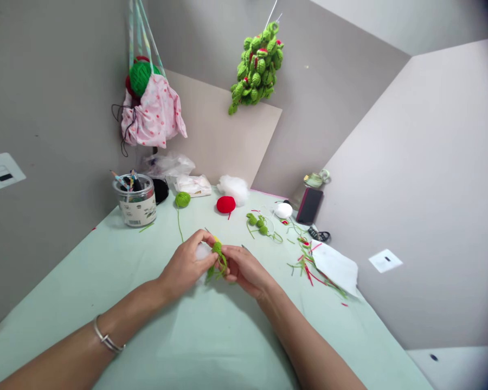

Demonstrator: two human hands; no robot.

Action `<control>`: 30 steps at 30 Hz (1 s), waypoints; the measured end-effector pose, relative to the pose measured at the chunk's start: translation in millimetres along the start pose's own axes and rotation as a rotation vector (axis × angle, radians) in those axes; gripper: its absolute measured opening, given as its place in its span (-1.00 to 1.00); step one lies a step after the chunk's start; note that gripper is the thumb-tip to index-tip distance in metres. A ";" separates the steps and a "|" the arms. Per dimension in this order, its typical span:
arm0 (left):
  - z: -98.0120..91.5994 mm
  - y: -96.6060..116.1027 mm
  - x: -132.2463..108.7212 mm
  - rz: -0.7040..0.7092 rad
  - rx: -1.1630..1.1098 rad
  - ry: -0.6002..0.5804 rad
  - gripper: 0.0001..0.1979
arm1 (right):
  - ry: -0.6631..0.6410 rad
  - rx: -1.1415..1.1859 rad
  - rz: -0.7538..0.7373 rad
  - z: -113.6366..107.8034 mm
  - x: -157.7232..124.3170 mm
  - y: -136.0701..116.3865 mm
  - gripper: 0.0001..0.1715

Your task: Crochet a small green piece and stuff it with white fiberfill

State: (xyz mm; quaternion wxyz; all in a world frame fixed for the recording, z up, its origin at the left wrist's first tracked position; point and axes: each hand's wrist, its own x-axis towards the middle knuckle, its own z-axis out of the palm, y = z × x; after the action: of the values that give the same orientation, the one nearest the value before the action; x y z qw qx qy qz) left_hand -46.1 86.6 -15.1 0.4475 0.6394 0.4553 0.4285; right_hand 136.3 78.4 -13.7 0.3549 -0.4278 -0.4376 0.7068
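Observation:
Both my hands meet over the table around a small green crocheted piece with loose green yarn tails hanging under it. My left hand pinches the piece from the left; a yellow bit of something, perhaps a hook handle, shows behind its fingertips. From the right, my right hand has its fingers closed at the piece and its tails, and a thin grey tip sticks out above that hand. White stuffing lies beneath and behind my left fingers. Green yarn runs from a green yarn ball down towards my left hand.
Behind are a red yarn ball, a stuffing clump and a pen jar. To the right lie small green crocheted pieces, a white ball, yarn scraps, paper and a phone. Green crochet hangs above.

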 end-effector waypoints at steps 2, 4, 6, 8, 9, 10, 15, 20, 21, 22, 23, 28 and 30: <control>1.3 -0.9 -0.6 -0.035 0.020 0.008 -0.89 | 0.002 -0.036 -0.012 -0.6 -1.8 0.0 -0.42; 1.5 -1.3 -0.5 -0.059 0.038 0.027 -0.92 | -0.013 -0.080 -0.014 -1.6 -3.6 -0.2 -0.39; 1.4 -1.5 -0.1 -0.067 0.057 0.051 -0.90 | -0.043 -0.136 0.003 -2.4 -4.8 -0.1 -0.40; 1.9 -1.9 0.2 -0.067 0.075 0.071 -0.86 | -0.056 -0.190 0.021 -2.9 -5.0 0.6 -0.44; 2.4 -2.2 0.3 -0.069 0.082 0.073 -0.85 | -0.053 -0.212 0.024 -3.2 -4.8 1.3 -0.46; 2.9 -2.6 0.5 -0.072 0.088 0.074 -0.85 | -0.044 -0.231 0.021 -3.6 -4.6 2.0 -0.47; 1.9 -6.6 5.6 -0.100 0.127 0.116 -0.85 | 0.111 -0.309 -0.138 -9.0 -3.6 3.6 -0.53; -0.5 -8.9 11.0 -0.136 0.131 0.080 -0.82 | 0.290 -0.268 -0.391 -7.1 -2.8 1.4 -0.56; 0.4 -8.4 10.7 -0.137 0.126 0.063 -0.82 | 0.295 -0.242 -0.410 -5.4 -2.3 1.7 -0.55; 1.7 -7.5 9.9 -0.138 0.120 0.046 -0.82 | 0.294 -0.215 -0.418 -3.7 -1.7 2.4 -0.55; 3.3 -6.5 8.8 -0.141 0.114 0.031 -0.82 | 0.293 -0.190 -0.418 -2.3 -0.9 3.4 -0.54; 11.1 -2.6 2.6 -0.166 0.086 -0.005 -0.84 | 0.310 -0.185 -0.386 -0.4 0.0 7.1 -0.61; 11.9 -3.2 1.9 -0.173 0.079 0.011 -0.84 | 0.328 -0.242 -0.392 0.0 -2.5 6.4 -0.69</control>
State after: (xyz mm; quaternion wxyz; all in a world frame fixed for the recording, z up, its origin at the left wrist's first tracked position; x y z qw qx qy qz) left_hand -35.0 86.8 -20.7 0.4548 0.6123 0.5278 0.3737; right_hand 136.5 73.9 -18.8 0.4971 -0.4829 -0.5299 0.4888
